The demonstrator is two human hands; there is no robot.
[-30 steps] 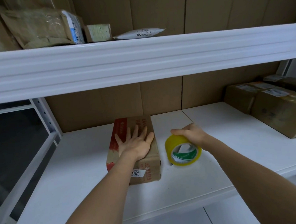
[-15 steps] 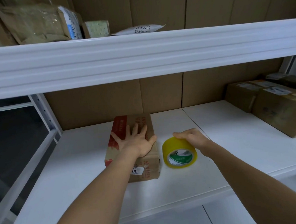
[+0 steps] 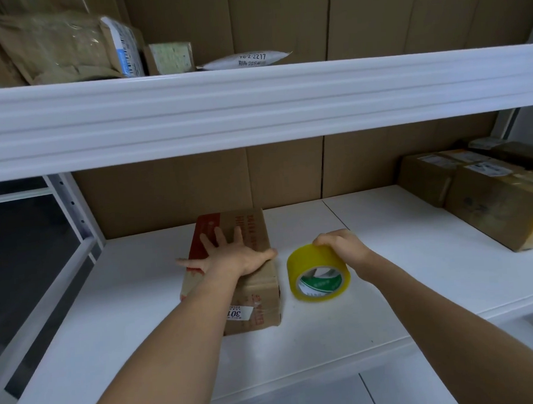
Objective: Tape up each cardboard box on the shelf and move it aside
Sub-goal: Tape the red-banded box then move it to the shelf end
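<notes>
A small brown cardboard box (image 3: 258,298) with red print and a white "301" sticker lies on the white shelf (image 3: 401,256). My left hand (image 3: 231,254) rests flat on its top, fingers spread, thumb over the right edge. Just right of the box a roll of yellow tape (image 3: 318,273) stands on its edge on the shelf. My right hand (image 3: 341,245) grips the top of that roll from behind.
Several taped brown boxes (image 3: 487,196) with labels stand at the shelf's right end. The upper shelf (image 3: 254,103) hangs low overhead and carries padded mailers (image 3: 65,48) and a white packet (image 3: 248,60). A white upright post (image 3: 74,208) frames the left side.
My left hand has spread wider on the box, little finger now past its left edge. The tape roll sits slightly farther from the box; my right hand keeps its grip.
</notes>
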